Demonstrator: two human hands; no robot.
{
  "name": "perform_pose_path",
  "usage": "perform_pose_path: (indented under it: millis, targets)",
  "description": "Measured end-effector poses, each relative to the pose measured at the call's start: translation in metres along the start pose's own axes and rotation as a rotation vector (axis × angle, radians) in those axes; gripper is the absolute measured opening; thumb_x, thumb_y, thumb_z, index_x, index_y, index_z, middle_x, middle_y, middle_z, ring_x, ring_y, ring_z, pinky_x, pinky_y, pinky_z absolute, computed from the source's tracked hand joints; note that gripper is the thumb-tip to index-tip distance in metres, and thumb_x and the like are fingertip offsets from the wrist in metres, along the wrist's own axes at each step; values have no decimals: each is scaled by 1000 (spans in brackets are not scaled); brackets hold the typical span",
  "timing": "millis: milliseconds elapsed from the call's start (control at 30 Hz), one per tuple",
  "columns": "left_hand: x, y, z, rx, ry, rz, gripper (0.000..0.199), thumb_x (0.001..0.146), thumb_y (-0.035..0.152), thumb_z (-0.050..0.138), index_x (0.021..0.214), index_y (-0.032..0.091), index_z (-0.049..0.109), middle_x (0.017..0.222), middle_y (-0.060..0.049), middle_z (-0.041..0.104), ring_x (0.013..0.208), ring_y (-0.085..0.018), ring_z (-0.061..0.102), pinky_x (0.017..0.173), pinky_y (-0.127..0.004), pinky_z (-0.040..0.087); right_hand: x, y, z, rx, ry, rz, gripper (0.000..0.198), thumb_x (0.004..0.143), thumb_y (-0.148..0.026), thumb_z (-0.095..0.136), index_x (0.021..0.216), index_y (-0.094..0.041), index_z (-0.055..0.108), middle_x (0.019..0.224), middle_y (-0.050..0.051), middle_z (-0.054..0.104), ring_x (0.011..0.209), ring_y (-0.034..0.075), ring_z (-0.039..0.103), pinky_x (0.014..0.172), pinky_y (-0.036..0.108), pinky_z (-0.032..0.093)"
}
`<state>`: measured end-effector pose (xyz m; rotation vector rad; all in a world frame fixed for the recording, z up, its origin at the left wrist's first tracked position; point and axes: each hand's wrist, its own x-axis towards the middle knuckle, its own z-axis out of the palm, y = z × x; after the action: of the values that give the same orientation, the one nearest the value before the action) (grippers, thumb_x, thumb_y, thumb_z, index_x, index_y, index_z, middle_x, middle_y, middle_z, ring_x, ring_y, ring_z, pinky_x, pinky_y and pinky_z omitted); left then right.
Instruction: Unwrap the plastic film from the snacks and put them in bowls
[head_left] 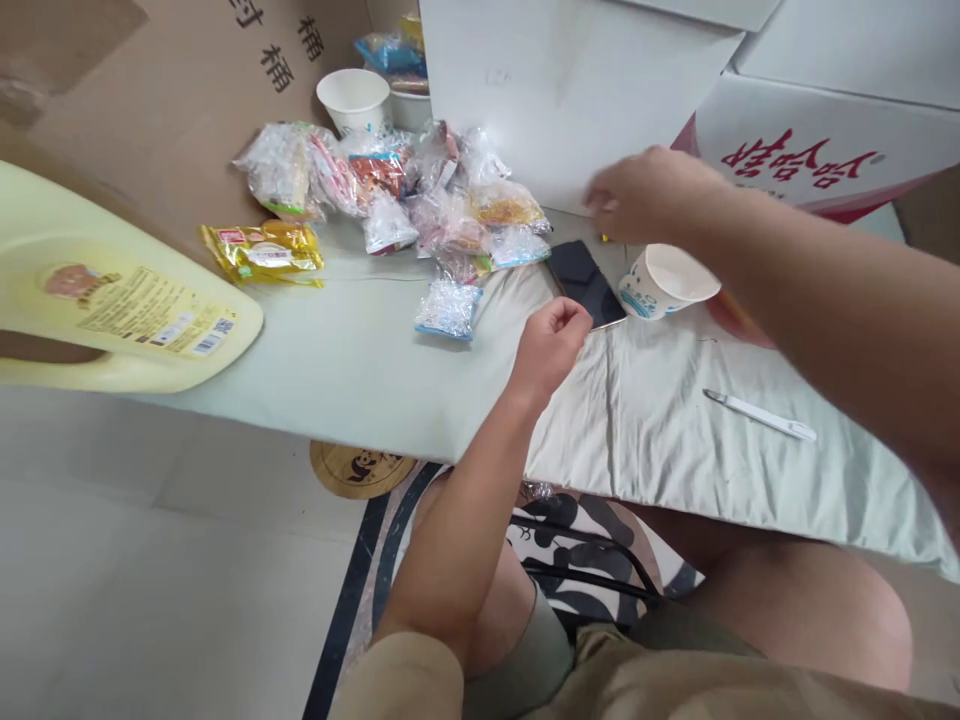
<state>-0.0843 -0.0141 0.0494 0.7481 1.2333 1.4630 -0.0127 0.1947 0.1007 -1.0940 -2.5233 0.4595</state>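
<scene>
My left hand is closed in a pinch at the near edge of a dark phone lying on the cloth; whatever its fingers may hold is hidden. Slightly blurred, my right hand hangs beyond a white paper cup with its fingers curled in; I cannot make out anything in them. A small yellow bit shows just below those fingers. Left of the phone lies a heap of clear-wrapped snack packets. One small blue-and-clear packet sits apart, nearer me.
A large yellow jug stands at left beside a gold snack packet. Another paper cup is behind the heap. White boxes and a brown carton line the back. A white-handled blade lies at right.
</scene>
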Motion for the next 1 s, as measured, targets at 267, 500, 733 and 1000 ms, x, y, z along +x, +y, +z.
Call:
perform_pose_path:
  millis: [267,500,733,1000]
  targets:
    - [7,-7,3,113,-3,-40,16,83,10,56,70,19,56,63,5,49,61,-10,45,62,-25,36,34,-75,53,-139,-99,211,42,79,-4,72,116,-21,67,98,4,65,116,35,65,102,59,47]
    - [-2,-15,12,62,-72,-40,11,86,24,68,91,21,58,85,1,62,76,-12,60,69,-25,47,-99,-43,-5,-29,218,131,48,84,-20,65,131,-25,59,125,12,61,116,32,61,99,47,52]
    - [-20,-45,49,13,-194,-179,50,74,35,81,115,25,54,125,-8,67,108,-23,69,87,-35,54,-288,0,12,329,134,112,45,89,-36,62,133,-30,61,117,10,67,96,27,68,80,44,58]
    - [-22,-51,54,-74,-135,-229,71,56,26,88,112,29,44,110,1,67,94,-17,67,84,-35,54,-359,122,-21,-346,55,459,45,93,-33,44,128,-14,66,138,20,65,128,41,59,102,56,48]
